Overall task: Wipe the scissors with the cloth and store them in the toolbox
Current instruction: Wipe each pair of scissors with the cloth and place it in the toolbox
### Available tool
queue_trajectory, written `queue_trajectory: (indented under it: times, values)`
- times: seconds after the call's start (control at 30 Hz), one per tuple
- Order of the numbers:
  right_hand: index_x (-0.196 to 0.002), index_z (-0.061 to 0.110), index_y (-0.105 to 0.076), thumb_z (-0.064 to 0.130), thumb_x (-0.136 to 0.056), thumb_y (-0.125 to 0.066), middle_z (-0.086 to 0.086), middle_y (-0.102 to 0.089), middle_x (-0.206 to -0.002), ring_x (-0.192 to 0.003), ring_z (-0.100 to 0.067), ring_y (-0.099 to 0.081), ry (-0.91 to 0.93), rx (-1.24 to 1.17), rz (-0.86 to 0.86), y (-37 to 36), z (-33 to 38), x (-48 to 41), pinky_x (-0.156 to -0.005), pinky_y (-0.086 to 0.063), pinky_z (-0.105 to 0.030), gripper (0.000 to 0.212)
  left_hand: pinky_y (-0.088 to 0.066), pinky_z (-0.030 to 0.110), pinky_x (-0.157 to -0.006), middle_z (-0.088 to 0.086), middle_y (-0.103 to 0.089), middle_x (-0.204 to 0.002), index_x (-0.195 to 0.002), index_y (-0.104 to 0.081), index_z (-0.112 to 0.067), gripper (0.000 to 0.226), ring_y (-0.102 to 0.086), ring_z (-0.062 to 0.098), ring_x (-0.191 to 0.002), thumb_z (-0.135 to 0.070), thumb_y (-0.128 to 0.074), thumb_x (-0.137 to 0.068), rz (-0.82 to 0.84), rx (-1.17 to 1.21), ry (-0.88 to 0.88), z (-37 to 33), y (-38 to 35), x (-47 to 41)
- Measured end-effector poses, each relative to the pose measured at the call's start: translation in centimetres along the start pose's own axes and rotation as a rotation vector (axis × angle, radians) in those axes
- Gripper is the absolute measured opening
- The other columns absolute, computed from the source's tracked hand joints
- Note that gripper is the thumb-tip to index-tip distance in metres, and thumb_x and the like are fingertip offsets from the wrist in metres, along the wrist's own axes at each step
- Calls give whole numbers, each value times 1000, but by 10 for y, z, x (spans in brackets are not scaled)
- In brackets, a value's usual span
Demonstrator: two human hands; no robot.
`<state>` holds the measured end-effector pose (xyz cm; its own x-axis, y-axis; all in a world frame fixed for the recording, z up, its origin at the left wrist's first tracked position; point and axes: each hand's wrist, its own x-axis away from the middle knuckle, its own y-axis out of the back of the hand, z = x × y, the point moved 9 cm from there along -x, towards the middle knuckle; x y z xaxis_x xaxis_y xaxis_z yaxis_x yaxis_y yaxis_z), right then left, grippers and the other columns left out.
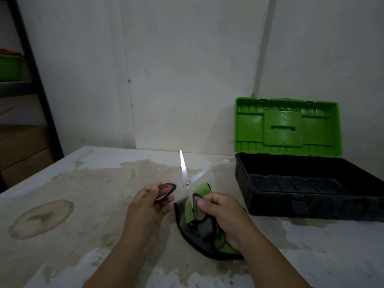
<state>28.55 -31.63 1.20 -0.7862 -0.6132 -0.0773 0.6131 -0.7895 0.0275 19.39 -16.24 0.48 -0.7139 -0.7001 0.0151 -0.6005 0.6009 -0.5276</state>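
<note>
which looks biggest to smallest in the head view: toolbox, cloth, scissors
1. toolbox, open, by far the largest.
2. cloth, green and grey, partly hidden under the right hand.
3. scissors, blades spread. Longer than the cloth is wide, perhaps, but slimmer; close call.

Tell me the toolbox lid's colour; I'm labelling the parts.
Bright green, above a black base; the head view shows the toolbox lid standing open.

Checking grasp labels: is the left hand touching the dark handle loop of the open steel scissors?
Touching. The head view shows the left hand with its fingers pinching the left dark handle loop of the open scissors, no gap visible.
</note>
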Motion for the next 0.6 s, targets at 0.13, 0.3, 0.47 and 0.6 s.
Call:
queue_trajectory:
  times: [0.13, 0.3, 0.47, 0.6]
  values:
    - [-60, 17, -64, 20, -84, -65, -5, -66, -65, -69, -20, -59, 58, -51, -27, 7, 13, 1, -75, -47, -36, 24, -60, 26, -61, 14, -70, -89, -99, -60, 0, 19, -72, 20, -68, -7, -42, -96, 132, 48, 75, 17, -26, 12]
    - [-59, 20, -60, 21, -87, -60, -2, -64, -64, -65, -17, -56, 71, -58, 4, 12, 20, 3, -72, -44, -35, 28, -60, 26, -61, 13, -75, -87, -102, -60, -3, 24, -73, 20, -75, -16, -40, -97, 243, 45, 101, 26, -46, 23]
    - [-62, 12, -63, 20, -85, -64, -6, -66, -66, -67, -19, -58, 132, 40, -19, 17, 27, 3, -73, -47, -36, 24, -57, 30, -69, 16, -74, -96, -111, -56, -14, 27, -71, 25, -84, -29, -38, -98, 292, -174, 11, 21, -48, 25]
    - [-68, 8, -67, 16, -86, -61, 1, -62, -55, -52, -10, -51, 116, 52, -81, 24, 27, 4, -49, -41, -18, 21, -58, 28, -62, 13, -75, -90, -103, -62, -21, 24, -72, 25, -75, -28, -40, -98, 296, -275, -44, 19, -49, 26]
